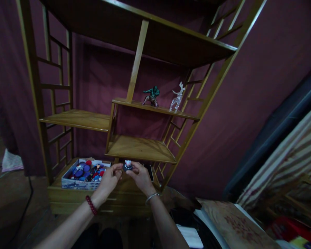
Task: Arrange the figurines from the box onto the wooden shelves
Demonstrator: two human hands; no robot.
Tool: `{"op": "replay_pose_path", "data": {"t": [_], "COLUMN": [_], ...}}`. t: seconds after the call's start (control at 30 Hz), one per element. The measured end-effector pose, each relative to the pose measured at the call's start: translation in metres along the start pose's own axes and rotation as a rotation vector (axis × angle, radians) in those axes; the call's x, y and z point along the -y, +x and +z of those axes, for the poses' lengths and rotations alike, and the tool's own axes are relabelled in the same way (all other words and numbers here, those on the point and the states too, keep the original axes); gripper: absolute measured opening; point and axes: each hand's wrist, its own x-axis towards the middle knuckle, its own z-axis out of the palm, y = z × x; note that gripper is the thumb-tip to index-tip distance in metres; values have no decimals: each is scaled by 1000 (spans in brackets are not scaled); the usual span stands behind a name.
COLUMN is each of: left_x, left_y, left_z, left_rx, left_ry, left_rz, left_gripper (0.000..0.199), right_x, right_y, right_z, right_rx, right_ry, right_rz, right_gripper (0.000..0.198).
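A small white figurine on a dark round base [128, 165] is held up between my two hands, in front of the lower part of a wooden shelf unit. My left hand [112, 178] pinches the base from the left side, with a red bead bracelet at the wrist. From the right, my right hand [140, 175] grips the same base; a silver bangle sits on that wrist. Left of my hands stands an open box [79, 184] filled with blue, red and dark small figures. The figurine's finer details are too small to make out.
On the middle shelf [168, 110] stand a green figure crouching [152, 95] and a clear deer figurine [177, 98]. Below it is a lower shelf [142, 148], with another shelf [80, 119] at left. A flat brown board [233, 221] lies at lower right.
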Motion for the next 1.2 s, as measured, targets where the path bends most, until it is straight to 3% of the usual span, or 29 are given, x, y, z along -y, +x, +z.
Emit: {"op": "replay_pose_path", "data": {"t": [0.23,0.4,0.6,0.83,1.03,1.2], "left_x": [10,6,-1,-1,15,15], "left_y": [39,69,100,135,169,177], "left_z": [7,14,17,17,18,17], "left_rx": [44,71,94,109,159,213], "left_ry": [360,535,655,740,692,751], "left_rz": [230,308,332,255,314,353], "left_gripper": [33,34,37,35,48,59], "right_x": [-18,-39,-59,-73,-84,-88], "right_y": [35,63,92,122,144,158], "right_z": [-12,-15,-17,-17,-16,-15], "right_rx": [-39,-74,-108,-84,-93,-68], "right_ry": [-20,-41,-115,-175,-277,-322], "right_rz": [66,75,120,144,168,164], "right_gripper": [33,36,39,35,34,35]}}
